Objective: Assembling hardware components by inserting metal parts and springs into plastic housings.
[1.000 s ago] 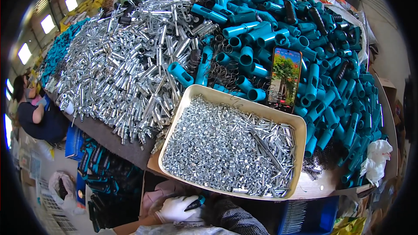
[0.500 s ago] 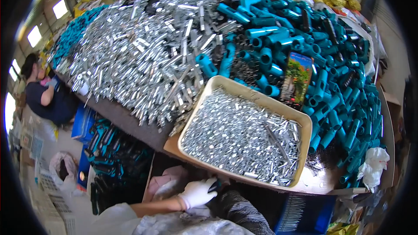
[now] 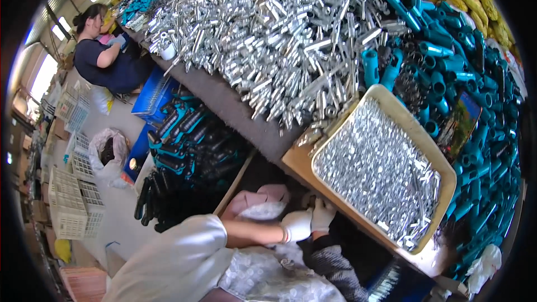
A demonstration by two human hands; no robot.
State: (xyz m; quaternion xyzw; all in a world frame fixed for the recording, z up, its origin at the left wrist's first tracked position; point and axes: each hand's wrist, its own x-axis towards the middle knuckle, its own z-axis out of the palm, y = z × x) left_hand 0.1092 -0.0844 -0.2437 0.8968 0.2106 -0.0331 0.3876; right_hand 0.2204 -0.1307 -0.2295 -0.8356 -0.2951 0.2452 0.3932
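Note:
My left hand (image 3: 297, 226), in a white glove, is closed just below the table's front edge, its fingers turned toward the other hand. Right beside it is my right hand (image 3: 322, 216), also white-gloved, coming out of a dark patterned sleeve with its fingers curled. The two hands touch or nearly touch; what they hold is hidden. Close above them stands a cream tray (image 3: 447, 190) full of small shiny metal pieces. A pink and white cloth bundle (image 3: 260, 204) lies beside my left wrist.
Silvery metal parts (image 3: 263, 39) heap over the table, with teal tubular housings (image 3: 475, 173) to the right. Below left, a bin holds black-and-teal tool bodies (image 3: 182, 140). A co-worker (image 3: 109, 59) sits at far left, near a blue crate (image 3: 154, 100) and pale plastic crates (image 3: 70, 204).
The view has swung left, so the tray and table now sit farther right. My right hand, hidden before, shows beside the left. The dark object at my left fingers is no longer visible.

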